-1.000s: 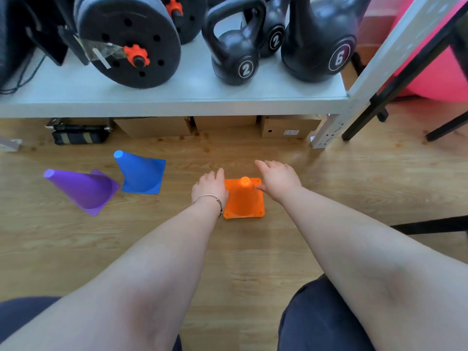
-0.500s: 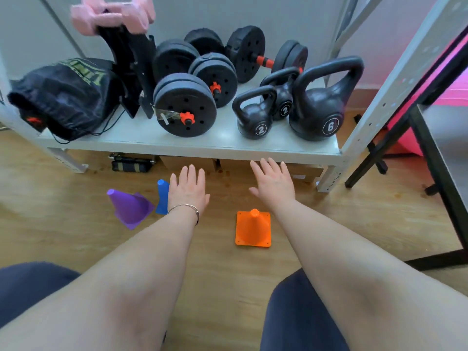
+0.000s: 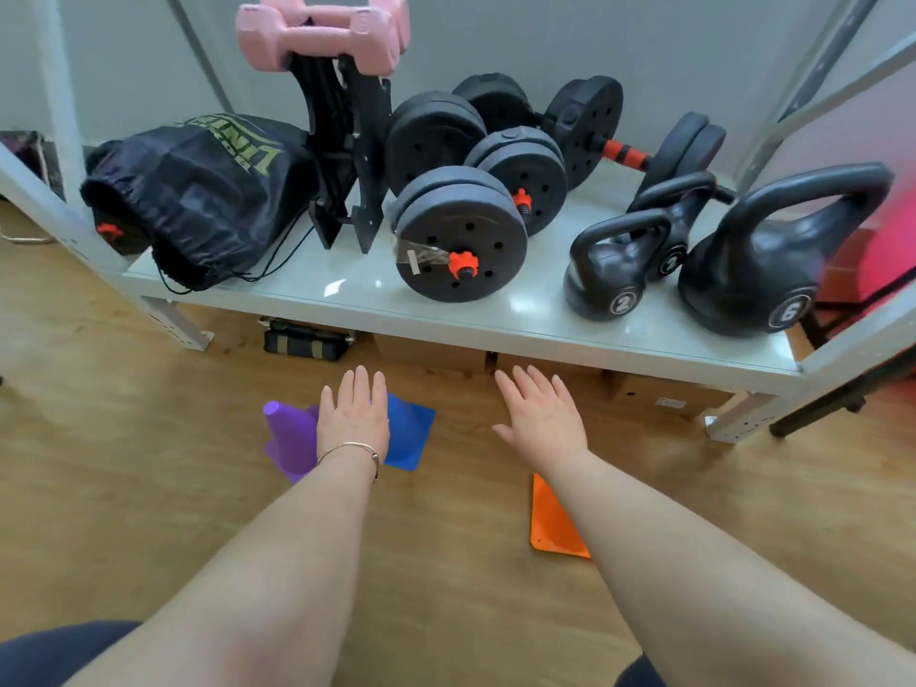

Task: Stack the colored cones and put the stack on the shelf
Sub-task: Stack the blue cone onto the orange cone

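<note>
Three cones lie on the wooden floor in front of a low white shelf (image 3: 495,334). The purple cone (image 3: 287,438) and the blue cone (image 3: 409,433) sit side by side on the left, both partly covered by my left hand (image 3: 353,419), which hovers over them flat with fingers spread and holds nothing. The orange cone (image 3: 550,528) stands to the right, largely hidden under my right forearm. My right hand (image 3: 543,419) is raised beyond it, fingers apart and empty.
The shelf carries a black drawstring bag (image 3: 198,190), a black stand with pink dumbbells (image 3: 322,32), black plate dumbbells (image 3: 461,235) and kettlebells (image 3: 753,260). Cardboard boxes (image 3: 431,354) and a black strap bundle (image 3: 302,342) sit under it. A shelf leg (image 3: 738,423) stands at right.
Both hands left the orange cone and lifted forward with fingers spread. My left hand moved left over the purple and blue cones. The view tilted up, showing the whole shelf.
</note>
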Demonstrator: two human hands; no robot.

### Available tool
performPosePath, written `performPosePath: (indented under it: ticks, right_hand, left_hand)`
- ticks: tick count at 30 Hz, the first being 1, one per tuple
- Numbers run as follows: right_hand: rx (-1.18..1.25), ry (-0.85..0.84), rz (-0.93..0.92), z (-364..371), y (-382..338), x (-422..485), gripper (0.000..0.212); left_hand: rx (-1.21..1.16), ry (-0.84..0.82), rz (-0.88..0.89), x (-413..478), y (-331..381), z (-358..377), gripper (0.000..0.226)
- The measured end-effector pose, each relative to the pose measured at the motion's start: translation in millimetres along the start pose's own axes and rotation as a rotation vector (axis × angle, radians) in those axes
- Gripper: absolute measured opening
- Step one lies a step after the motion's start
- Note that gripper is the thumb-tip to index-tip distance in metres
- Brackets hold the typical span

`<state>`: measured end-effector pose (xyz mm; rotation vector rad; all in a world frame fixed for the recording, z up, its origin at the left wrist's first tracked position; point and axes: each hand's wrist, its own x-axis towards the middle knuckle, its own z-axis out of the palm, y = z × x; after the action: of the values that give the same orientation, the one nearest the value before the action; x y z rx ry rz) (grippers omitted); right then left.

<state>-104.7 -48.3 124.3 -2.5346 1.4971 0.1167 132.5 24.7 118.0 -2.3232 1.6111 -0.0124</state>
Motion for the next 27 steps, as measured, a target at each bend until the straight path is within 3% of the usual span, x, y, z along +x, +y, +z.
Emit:
performPosePath:
  ticks: [4,15,20,24,27]
  right_hand:
    - [-0.015,-0.099,-0.080,38.6,-25.9,26.1,0.080]
    - [0.085,-0.161,0.021,108.3,-92.6,92.9,0.076]
    - [0.070,-0.268,0.086,128.4,-111.3,114.4,0.076]
    - [0.236,-0.411,0.221,136.8,-126.7,126.8,0.081]
    - [0.325,-0.467,0.274,140.8,-135.9,130.9,0.088]
  left_hand:
    - [-0.052,-0.047,-0.011,25.7,-17.1,38.6,0.087]
    - [-0.230,-0.157,0.140,87.9,-49.5,106.5,0.064]
    - [-0.279,-0.304,0.125,109.2,-46.6,120.4,0.067]
    - [-0.340,-0.445,0.156,117.0,-46.8,129.1,0.055]
    - [-0.425,-0.531,0.153,117.5,-48.7,132.2,0.062]
